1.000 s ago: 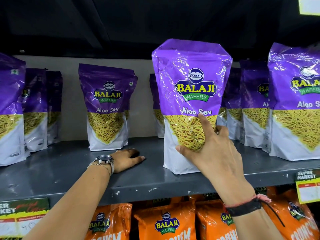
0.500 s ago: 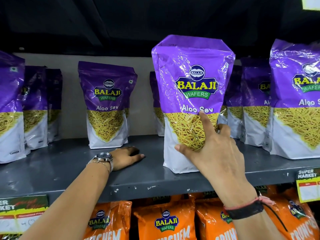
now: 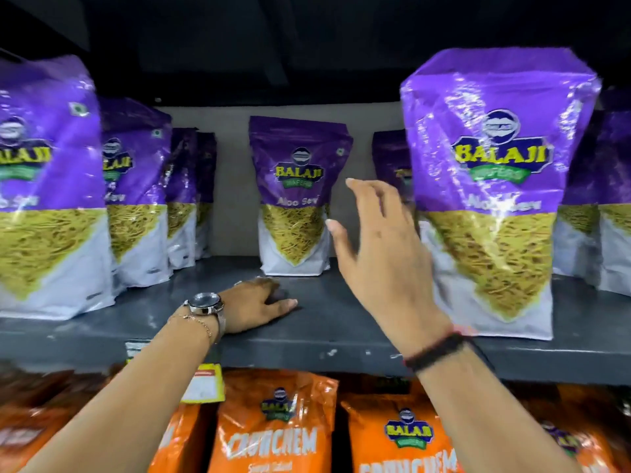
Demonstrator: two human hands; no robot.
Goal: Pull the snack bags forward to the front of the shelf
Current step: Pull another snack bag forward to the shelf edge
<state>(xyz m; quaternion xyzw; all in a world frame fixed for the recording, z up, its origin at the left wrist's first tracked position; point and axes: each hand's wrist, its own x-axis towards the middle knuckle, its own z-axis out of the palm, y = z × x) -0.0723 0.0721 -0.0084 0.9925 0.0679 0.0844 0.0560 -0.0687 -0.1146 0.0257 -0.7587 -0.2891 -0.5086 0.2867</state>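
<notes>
A purple Aloo Sev bag (image 3: 495, 186) stands upright at the front edge of the grey shelf (image 3: 307, 346), on the right. My right hand (image 3: 379, 254) hovers just left of it, fingers spread, holding nothing. Another purple bag (image 3: 295, 196) stands far back against the shelf's rear wall, beyond my right fingertips. My left hand (image 3: 254, 307), with a watch on the wrist, rests flat on the shelf in front of that back bag. A further bag (image 3: 44, 186) stands at the front on the left.
More purple bags (image 3: 136, 199) stand in a row behind the left front bag, and others (image 3: 611, 199) at the far right. Orange Crunchem bags (image 3: 273, 425) fill the shelf below. A price label (image 3: 205, 384) hangs from the shelf's front lip.
My right hand has let go of the front bag and lifted to its left with fingers spread. The view has shifted left. My left hand stays on the shelf.
</notes>
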